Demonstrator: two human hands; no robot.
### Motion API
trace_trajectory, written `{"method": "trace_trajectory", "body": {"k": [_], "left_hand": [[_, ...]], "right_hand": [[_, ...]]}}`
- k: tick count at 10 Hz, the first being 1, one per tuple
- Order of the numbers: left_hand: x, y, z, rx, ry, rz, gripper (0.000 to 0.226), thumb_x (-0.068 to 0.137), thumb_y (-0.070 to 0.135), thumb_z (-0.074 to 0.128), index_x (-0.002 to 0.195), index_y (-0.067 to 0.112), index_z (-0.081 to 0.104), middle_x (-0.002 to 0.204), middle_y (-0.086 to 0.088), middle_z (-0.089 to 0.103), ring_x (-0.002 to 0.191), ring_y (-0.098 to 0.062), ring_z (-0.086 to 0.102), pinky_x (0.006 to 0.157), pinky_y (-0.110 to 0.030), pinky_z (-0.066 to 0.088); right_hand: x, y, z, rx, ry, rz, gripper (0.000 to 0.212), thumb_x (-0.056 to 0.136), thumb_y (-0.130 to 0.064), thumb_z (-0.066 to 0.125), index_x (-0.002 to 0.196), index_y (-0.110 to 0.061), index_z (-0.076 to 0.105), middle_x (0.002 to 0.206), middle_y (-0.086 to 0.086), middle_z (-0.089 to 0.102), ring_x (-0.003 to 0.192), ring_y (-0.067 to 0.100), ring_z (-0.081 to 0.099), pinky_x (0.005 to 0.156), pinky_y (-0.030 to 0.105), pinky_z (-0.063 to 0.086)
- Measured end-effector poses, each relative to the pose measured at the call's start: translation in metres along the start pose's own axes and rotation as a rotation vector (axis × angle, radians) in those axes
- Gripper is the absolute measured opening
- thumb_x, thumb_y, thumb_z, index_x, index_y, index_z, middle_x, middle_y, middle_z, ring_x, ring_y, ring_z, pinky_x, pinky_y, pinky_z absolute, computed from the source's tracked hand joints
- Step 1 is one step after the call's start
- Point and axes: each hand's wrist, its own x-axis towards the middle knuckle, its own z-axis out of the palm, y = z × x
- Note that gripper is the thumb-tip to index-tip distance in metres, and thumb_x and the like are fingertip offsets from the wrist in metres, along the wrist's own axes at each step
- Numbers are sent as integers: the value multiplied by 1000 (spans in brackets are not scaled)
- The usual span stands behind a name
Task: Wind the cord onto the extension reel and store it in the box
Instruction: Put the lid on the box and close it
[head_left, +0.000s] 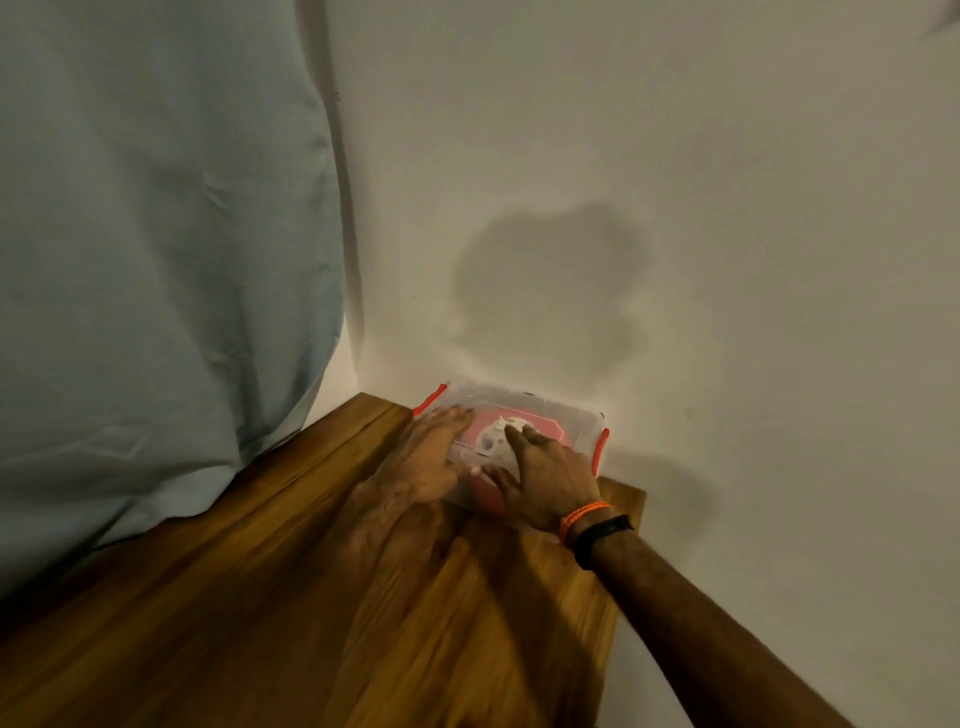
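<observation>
The job looks almost done — the reel (496, 435) is already inside the box (571, 418), and the clear lid is on top of it. The box sits at the far corner of the wooden table (311, 597), right up against the wall (675, 208). Both hands lie flat on the lid. The left hand (423, 457) rests on the left part of the box, fingers spread open, holding nothing. The right hand (545, 483) rests on the near right part of the box, also open, with one finger stretched over the middle of the lid. I think the hands are pressing the lid down. What may be left is snapping the orange clips — one clip (431, 399) is on the left end of the box and one clip (600, 452) is on the right end. I cannot tell if they are shut yet. Through the lid the reel looks red with a pale round part in the middle. The picture is blurry, so the cord cannot be made out. A pale blue cloth (156, 260) hangs to the left of the box.
</observation>
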Motion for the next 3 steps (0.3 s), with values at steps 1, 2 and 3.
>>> {"method": "trace_trajectory", "body": {"k": [1, 2, 3], "left_hand": [[-6, 6, -34, 150, 44, -87, 86, 91, 54, 53, 156, 20, 9, 164, -2, 8, 150, -23, 9, 121, -42, 13], [-11, 17, -79, 244, 115, -141, 89, 91, 62, 45, 156, 18, 2, 165, -4, 1, 150, -26, 2, 121, -44, 8], [-22, 31, -131, 310, 240, -170, 88, 92, 63, 41, 156, 18, 0, 165, -5, -3, 150, -26, -3, 121, -43, 1]], "right_hand": [[6, -4, -32, 110, 21, 3, 72, 96, -58, 42, 148, -9, 32, 146, 16, 48, 131, 33, 48, 103, 41, 44], [20, -14, -73, 104, 52, -55, 81, 95, -59, 45, 153, -6, 22, 155, 22, 35, 141, 37, 37, 112, 42, 35], [35, -33, -124, 81, 106, -116, 93, 92, -65, 43, 157, -6, 10, 162, 23, 18, 150, 36, 20, 121, 43, 21]]}}
